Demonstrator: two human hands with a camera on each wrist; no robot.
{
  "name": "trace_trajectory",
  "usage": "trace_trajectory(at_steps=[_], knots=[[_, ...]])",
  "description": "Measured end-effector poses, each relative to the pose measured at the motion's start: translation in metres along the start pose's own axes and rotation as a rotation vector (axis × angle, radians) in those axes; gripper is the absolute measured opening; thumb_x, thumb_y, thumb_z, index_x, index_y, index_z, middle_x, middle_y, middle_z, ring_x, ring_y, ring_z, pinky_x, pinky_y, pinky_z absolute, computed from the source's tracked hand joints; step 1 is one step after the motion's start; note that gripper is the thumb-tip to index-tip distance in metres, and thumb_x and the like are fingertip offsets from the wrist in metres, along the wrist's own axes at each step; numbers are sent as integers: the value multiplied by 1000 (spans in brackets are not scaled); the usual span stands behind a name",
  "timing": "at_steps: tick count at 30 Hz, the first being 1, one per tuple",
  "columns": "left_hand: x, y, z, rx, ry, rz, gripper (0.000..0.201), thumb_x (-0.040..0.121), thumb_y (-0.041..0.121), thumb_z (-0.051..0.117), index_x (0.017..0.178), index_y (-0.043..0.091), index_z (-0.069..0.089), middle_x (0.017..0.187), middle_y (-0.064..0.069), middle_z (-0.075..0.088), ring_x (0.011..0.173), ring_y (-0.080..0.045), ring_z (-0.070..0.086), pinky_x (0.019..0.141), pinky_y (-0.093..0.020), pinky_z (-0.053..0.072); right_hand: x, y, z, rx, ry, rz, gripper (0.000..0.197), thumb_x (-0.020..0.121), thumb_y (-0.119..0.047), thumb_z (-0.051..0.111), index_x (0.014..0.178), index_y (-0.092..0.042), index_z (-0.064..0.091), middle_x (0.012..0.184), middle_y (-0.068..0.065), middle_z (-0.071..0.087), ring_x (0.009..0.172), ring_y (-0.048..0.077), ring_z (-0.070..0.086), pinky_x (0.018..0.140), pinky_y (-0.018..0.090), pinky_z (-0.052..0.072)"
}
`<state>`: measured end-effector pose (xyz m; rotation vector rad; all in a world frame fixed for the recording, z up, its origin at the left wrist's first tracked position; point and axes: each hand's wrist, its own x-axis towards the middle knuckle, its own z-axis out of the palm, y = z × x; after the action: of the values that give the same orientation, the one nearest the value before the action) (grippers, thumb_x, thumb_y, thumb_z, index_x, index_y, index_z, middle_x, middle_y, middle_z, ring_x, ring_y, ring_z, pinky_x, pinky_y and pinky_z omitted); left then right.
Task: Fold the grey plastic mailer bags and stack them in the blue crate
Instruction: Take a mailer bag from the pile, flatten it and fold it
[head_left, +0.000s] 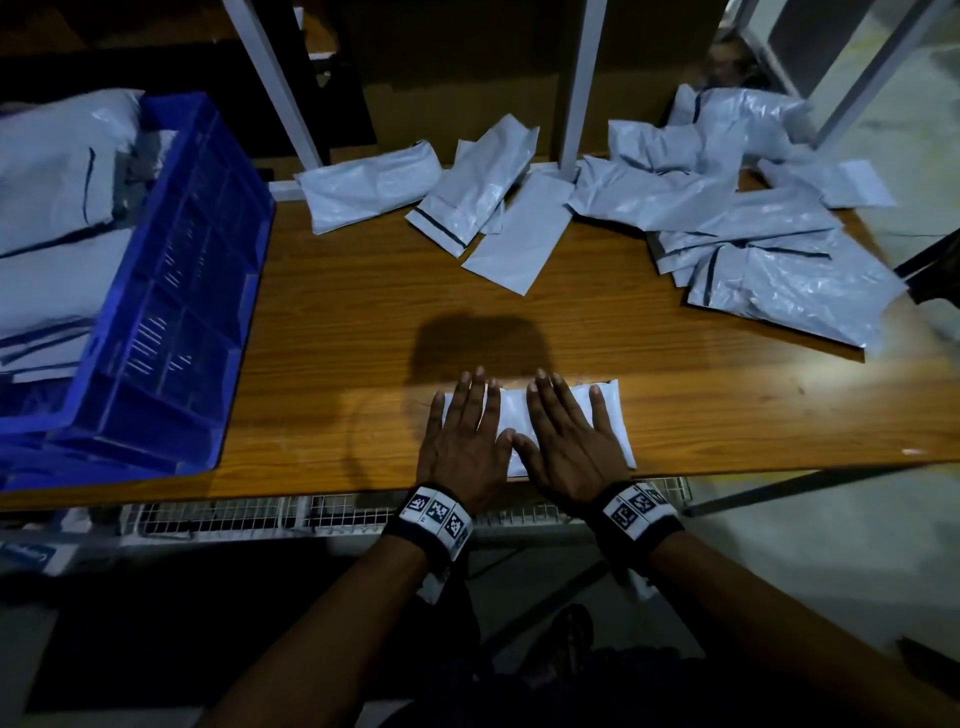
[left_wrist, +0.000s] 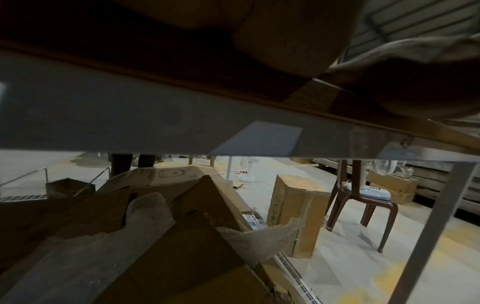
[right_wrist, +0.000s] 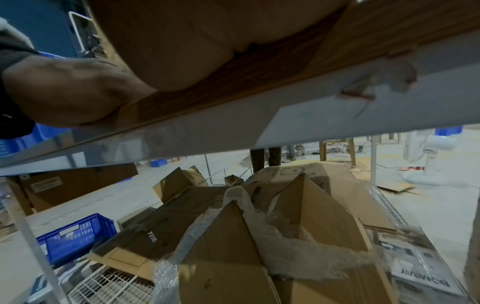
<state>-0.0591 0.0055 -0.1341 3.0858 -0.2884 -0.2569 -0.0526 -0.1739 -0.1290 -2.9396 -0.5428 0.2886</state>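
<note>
At the bench's (head_left: 332, 332) near edge, left hand (head_left: 464, 435) and right hand (head_left: 566, 439) press flat, fingers spread, on a folded mailer bag (head_left: 511, 410); blue crate (head_left: 171, 291) partly stacked, loose bags (head_left: 753, 249) remain unfolded along the far edge.

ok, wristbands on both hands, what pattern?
Black bands with white panels of black square fiducial codes, clearest in the head view.
</note>
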Motion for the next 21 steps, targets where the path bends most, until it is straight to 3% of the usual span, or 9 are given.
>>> trace_trajectory(at_steps=[5,14,21], knots=[[2,0,0,3,-25,-8,71,105,52,10,162,14,-7,168,-10,-22,156,-24,-19,126,-51,-4,-1,0,-1,10,10,-14,78,104,-65,0,164,-15,-1,171,1,-12,157,16,-14,125,57,-4],[1,1,3,-17,13,-6,72,102,51,11,163,13,3,170,-10,-11,158,-25,-10,126,-53,1,-2,1,5,-13,91,-12,71,108,-58,14,164,-16,14,172,3,3,159,19,0,125,60,5],[-2,2,1,-20,21,4,67,102,49,5,162,23,-7,169,-11,-18,157,-26,-16,125,-55,0,-2,0,7,-9,93,-16,63,107,-58,12,164,-32,7,172,4,0,159,23,0,122,65,6]])
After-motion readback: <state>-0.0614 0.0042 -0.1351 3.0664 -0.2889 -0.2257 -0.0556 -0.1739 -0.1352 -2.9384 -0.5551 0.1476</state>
